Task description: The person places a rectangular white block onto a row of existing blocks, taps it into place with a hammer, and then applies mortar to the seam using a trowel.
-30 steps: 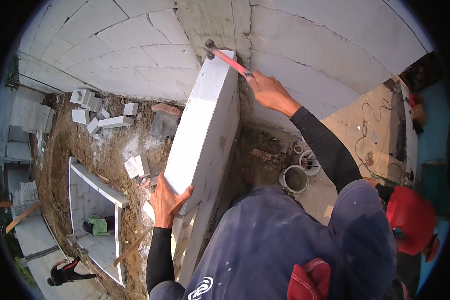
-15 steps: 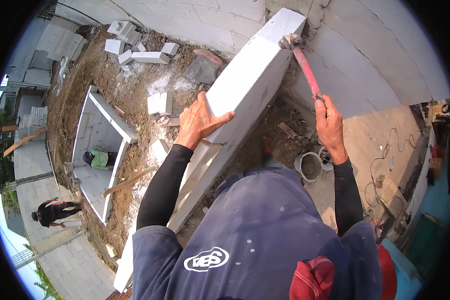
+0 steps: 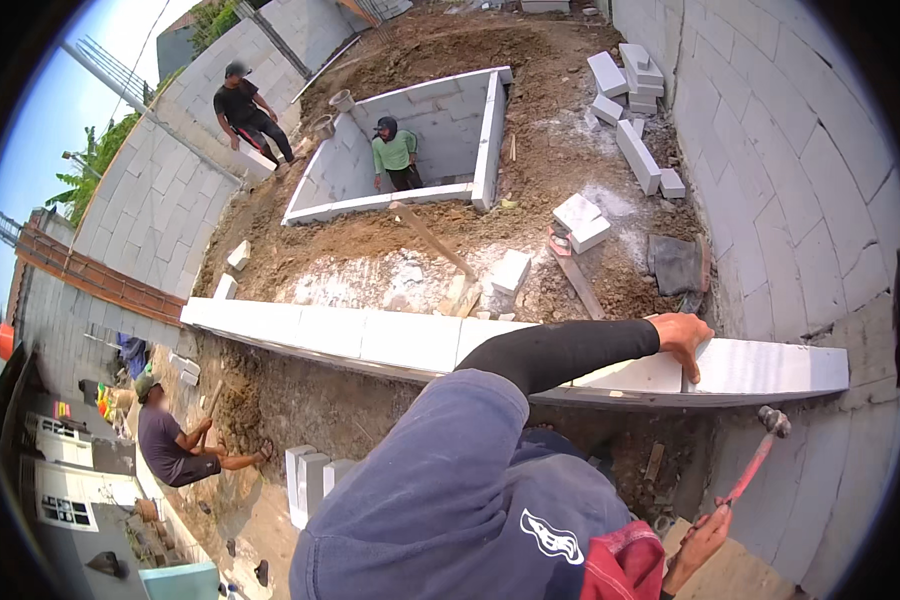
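Observation:
My left hand (image 3: 682, 345) rests on top of a low wall of white blocks (image 3: 410, 340), beside the joint at the end block (image 3: 760, 368). Its thumb stands apart from the other fingers, which are partly hidden. Lower right, my right hand (image 3: 705, 540) is closed around the red handle of a hammer (image 3: 748, 470). The metal hammer head is raised just off the near side of the end block, not touching it. That block reaches to the tall grey block wall (image 3: 800, 220) on the right.
Beyond the low wall lie loose white blocks (image 3: 637, 157), a dark rubber-like bucket (image 3: 675, 265) and a wooden plank (image 3: 577, 283). A person in green (image 3: 397, 155) stands inside a block-lined pit (image 3: 490, 140). Another in black (image 3: 250, 115) is behind it; a third (image 3: 175, 440) sits at left.
The view has swung left, showing more of the yard. My left hand has shifted along the wall toward the end block. The hammer has drawn back from the block's end.

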### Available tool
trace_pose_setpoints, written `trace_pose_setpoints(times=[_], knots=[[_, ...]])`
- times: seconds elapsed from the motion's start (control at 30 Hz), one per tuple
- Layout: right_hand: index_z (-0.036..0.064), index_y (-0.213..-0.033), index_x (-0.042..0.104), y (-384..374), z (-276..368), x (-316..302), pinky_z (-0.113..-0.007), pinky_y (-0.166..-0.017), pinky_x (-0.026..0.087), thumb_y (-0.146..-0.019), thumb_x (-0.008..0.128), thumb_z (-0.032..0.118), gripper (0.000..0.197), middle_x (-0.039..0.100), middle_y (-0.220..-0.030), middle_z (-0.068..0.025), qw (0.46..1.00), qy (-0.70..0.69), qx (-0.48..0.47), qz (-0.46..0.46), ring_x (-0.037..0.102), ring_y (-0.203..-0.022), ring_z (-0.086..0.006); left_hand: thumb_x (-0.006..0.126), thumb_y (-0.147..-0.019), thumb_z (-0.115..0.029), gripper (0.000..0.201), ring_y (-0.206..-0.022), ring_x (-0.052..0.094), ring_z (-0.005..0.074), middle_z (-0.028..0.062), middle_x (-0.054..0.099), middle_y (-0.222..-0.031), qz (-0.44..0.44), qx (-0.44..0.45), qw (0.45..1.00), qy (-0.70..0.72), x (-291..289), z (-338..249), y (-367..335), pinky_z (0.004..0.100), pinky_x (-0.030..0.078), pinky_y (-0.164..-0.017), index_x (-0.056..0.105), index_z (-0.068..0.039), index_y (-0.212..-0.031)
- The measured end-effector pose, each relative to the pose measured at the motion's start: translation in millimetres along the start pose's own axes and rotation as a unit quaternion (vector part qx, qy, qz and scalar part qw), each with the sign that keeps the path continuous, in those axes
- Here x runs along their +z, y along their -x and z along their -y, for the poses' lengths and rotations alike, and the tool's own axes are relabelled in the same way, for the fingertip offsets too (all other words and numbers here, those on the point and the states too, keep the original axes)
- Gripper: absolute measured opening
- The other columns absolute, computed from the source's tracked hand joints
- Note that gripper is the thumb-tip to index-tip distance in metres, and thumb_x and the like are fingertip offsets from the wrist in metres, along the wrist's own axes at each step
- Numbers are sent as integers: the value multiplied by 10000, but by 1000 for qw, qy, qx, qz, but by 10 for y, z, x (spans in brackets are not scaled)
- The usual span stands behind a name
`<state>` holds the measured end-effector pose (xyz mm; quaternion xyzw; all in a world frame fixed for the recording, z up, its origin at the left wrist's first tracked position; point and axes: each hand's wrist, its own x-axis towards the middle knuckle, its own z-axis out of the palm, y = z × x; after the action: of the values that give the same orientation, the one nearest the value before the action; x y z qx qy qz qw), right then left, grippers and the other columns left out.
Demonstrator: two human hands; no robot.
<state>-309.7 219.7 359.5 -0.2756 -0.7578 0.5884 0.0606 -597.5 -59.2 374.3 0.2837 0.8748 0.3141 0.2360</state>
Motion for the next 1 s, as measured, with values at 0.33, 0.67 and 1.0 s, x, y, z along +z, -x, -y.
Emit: trace_pose_setpoints(times=[0.33,0.67,1.0], knots=[[34,-1045,576,-173,714,-231,-290,-446,274,-1096,411,341,353,398,-593,16,986,144,-82,30,366,-474,-80,855,-677,-336,872,-1239,566,360,191,604,-1317,-4,157,986,-58,-241,-23,-10,440,466,-1021,525,-53,-1433],[-10,-980,614,-1523,1562,-457,-413,-578,436,-1074,392,365,445,517,-599,-129,899,253,-290,-208,553,-544,-264,756,-847,-260,616,-1449,387,331,124,501,-1502,14,280,923,-265,-282,21,15,547,271,-1208,553,-73,-1398],[-44,-966,611,-2073,1120,-123,-564,-760,511,-1056,367,360,481,678,-816,-274,919,315,-165,-170,648,-787,-498,762,-847,-300,609,-1225,597,364,166,525,-1465,14,259,939,-227,-317,38,150,543,367,-1161,574,-36,-1363]])
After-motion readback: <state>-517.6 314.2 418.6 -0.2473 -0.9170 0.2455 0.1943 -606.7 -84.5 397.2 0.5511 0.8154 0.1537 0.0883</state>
